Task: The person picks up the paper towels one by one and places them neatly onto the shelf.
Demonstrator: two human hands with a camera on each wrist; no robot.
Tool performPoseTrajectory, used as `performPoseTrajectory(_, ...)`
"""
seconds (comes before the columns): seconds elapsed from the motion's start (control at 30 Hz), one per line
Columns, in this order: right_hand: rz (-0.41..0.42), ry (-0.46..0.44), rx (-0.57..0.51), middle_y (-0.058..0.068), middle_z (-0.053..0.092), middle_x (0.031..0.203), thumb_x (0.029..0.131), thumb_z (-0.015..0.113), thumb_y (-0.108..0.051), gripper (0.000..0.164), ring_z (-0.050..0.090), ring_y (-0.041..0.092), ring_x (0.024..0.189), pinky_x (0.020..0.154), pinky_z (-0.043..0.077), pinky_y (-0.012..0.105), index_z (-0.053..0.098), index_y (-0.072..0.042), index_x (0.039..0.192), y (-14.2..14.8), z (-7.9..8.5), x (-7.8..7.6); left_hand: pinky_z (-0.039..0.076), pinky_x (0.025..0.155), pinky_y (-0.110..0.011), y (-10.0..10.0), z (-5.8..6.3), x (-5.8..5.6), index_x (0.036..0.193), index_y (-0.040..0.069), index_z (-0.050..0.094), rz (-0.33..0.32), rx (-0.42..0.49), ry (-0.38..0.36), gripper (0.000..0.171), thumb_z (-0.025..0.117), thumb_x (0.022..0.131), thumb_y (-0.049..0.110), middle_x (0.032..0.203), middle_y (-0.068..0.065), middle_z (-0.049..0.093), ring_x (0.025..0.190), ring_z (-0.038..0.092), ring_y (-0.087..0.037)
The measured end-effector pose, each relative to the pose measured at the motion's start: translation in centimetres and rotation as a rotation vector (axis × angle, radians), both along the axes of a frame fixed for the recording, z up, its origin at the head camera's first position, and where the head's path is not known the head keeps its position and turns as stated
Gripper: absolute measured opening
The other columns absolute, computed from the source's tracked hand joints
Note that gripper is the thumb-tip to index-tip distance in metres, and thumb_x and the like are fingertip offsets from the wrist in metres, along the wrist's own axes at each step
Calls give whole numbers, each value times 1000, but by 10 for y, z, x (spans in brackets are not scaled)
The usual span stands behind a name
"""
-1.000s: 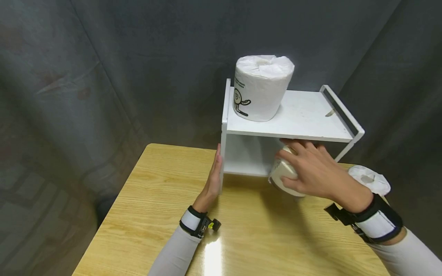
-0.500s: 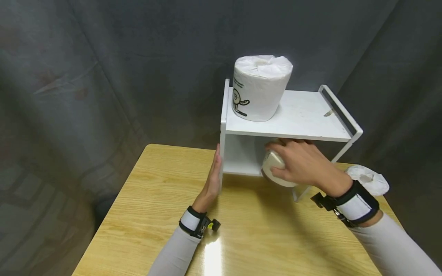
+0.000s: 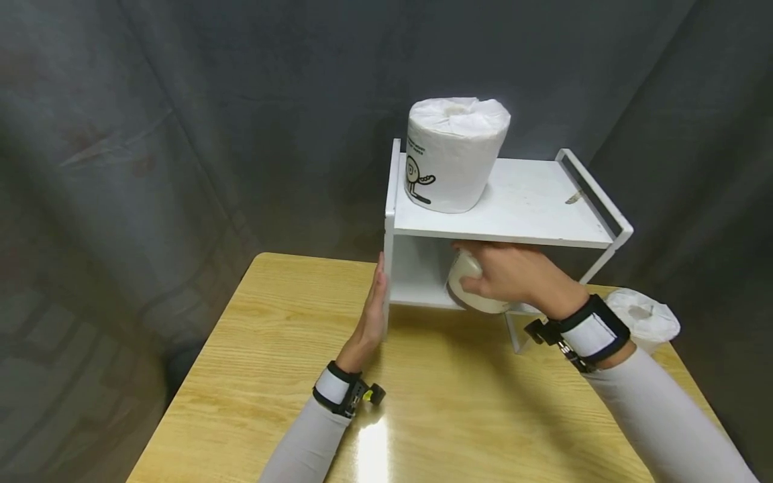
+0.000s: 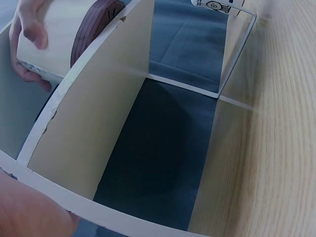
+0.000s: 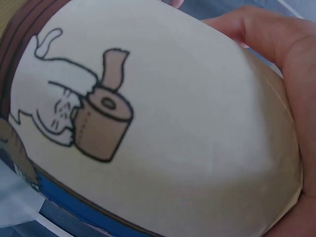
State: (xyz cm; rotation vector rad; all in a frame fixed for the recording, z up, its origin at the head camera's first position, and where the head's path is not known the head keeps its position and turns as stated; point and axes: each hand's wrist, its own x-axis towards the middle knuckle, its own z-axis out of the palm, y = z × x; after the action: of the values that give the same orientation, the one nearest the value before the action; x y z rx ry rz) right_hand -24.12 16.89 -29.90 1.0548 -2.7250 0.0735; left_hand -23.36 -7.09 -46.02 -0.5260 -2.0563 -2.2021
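Note:
My right hand grips a toilet roll in a cream wrapper, partly inside the lower compartment of a small white shelf. In the right wrist view the wrapper of the roll shows a cartoon white cat with a brown paper roll. The left wrist view shows the roll tilted above the lower board, with a brown band at one end. Whether it touches the board is unclear. My left hand, fingers straight, rests flat against the shelf's left side panel. Some right fingertips are hidden under the top board.
A larger white-wrapped toilet roll stands on the shelf's top, at its left end. Another white roll stands on the wooden table to the right, partly behind my right wrist. A dark grey curtain hangs behind.
My right hand has moved left and deeper into the lower compartment with the toilet roll. The left hand has stayed against the side panel.

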Motion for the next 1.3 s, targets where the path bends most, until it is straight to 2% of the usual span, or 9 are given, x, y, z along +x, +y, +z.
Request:
performPoseTrajectory(0.07,7,-19,-9,24,45,156,86,79,-24,67,50,36,127,107,45,54,57,-4,146,-2,0,-4,-3,131,-54,-1,0,0,171,12,-5,3,-4,2,76,13,111,56,179,-7,-7,164,-6,-24)
performPoseTrajectory(0.17,8,-22,-9,23,26,170,84,80,-26,87,34,36,146,123,29,55,42,-6,160,-7,1,-10,-3,131,-55,-3,0,0,171,12,-5,6,-9,11,78,12,111,59,179,-6,-7,164,-6,-24)
performPoseTrajectory(0.27,-4,-2,-11,19,18,174,82,80,-30,99,24,34,152,129,17,55,32,-10,166,-12,3,-15,-4,131,-55,-4,1,0,171,12,-5,6,-8,19,79,13,111,60,179,-6,-7,164,-6,-25)
performPoseTrajectory(0.4,-34,-27,-27,16,20,174,82,81,-32,99,23,33,153,129,14,56,32,-15,166,-18,5,-21,-4,130,-56,-3,0,-1,171,11,-5,2,-3,16,78,12,111,58,179,-7,-7,164,-7,-26)
performPoseTrajectory(0.57,-84,-101,-60,13,31,169,83,81,-33,91,27,31,151,128,15,58,38,-19,162,-29,4,-26,-4,130,-57,-2,-1,-1,171,11,-5,3,-2,13,79,13,111,60,179,-8,-7,164,-7,-27)
performPoseTrajectory(0.77,-157,-127,-16,13,42,158,85,77,-41,78,35,33,144,125,18,63,47,-20,154,-43,9,-30,-3,130,-56,-1,-1,-1,171,10,-4,9,-4,10,78,13,111,58,179,-8,-6,164,-6,-27)
performPoseTrajectory(0.97,-235,-181,6,10,53,139,84,75,-48,67,47,31,129,117,30,67,54,-22,142,-55,15,-32,-3,131,-55,-1,0,-1,171,10,-4,-1,12,12,76,12,112,55,179,-7,-5,164,-6,-26)
performPoseTrajectory(1.07,-247,-205,2,9,56,132,85,73,-50,64,51,31,123,112,34,68,55,-22,140,-61,18,-33,-4,131,-55,-2,0,-1,171,10,-4,1,10,11,75,12,112,54,179,-7,-6,164,-6,-25)
performPoseTrajectory(1.3,-268,-171,-57,12,54,132,80,81,-53,74,49,33,122,110,36,67,54,-19,140,-66,22,-35,-4,131,-53,-1,1,0,171,11,-4,4,1,5,72,12,112,51,179,-6,-6,164,-6,-23)
